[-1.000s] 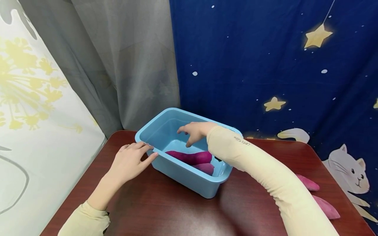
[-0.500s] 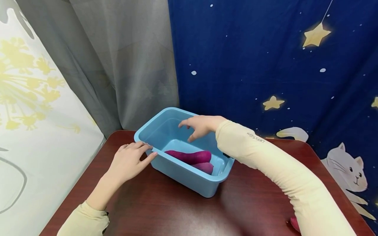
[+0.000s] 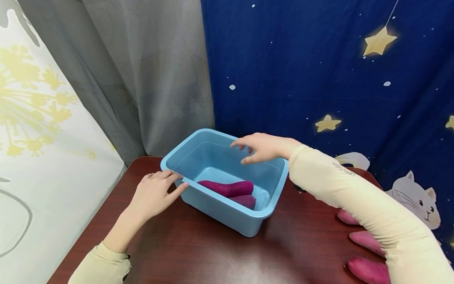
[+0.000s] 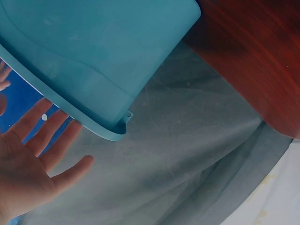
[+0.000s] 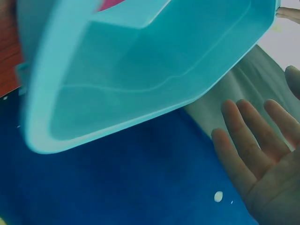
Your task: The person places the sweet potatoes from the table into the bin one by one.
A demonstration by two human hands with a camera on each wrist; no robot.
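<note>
A light blue plastic tub (image 3: pixel 220 200) stands on the table. Inside it lie two long purple sweet potatoes, a darker one (image 3: pixel 231 189) and a paler one (image 3: pixel 245 201) against the near wall. My left hand (image 3: pixel 156 195) rests its fingertips on the tub's near-left rim, fingers extended, as the left wrist view also shows. Over the far-right part of the tub hovers my right hand (image 3: pixel 266 148), holding nothing. Its fingers look spread and relaxed in the right wrist view, apart from the tub wall (image 5: pixel 136 70).
Three more pinkish sweet potatoes lie on the right of the brown table (image 3: pixel 198 252); the near one (image 3: pixel 367 270) and the middle one (image 3: pixel 365 240) are partly covered by my right sleeve (image 3: pixel 376 221). A grey curtain (image 3: pixel 166 79) and a blue starry curtain (image 3: pixel 283 79) hang close behind.
My right hand has risen from inside the tub and shifted right toward its far rim. The right sleeve now uncovers more sweet potatoes on the table. My left hand stays on the rim.
</note>
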